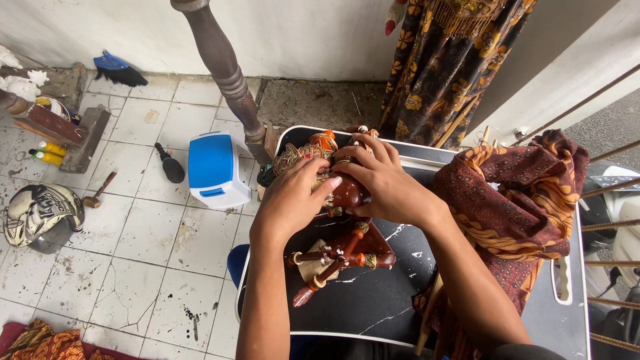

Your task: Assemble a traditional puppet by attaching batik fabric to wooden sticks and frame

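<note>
Near the middle of the frame, both hands rest on a wooden puppet (340,220) that lies on a black desk (373,300). The left hand (293,200) has its grip closed over the painted head part of the puppet. The right hand (380,180) also grips the puppet from above. A brown batik cloth (520,200) lies at the right. A blue-white stool (213,170) stands on the tiled floor (147,253), left of center.

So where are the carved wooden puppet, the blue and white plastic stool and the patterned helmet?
Carved wooden puppet (347,250), head view: its brown torso.
Blue and white plastic stool (211,161), head view: its blue top.
Patterned helmet (37,210), head view: its shell.
</note>
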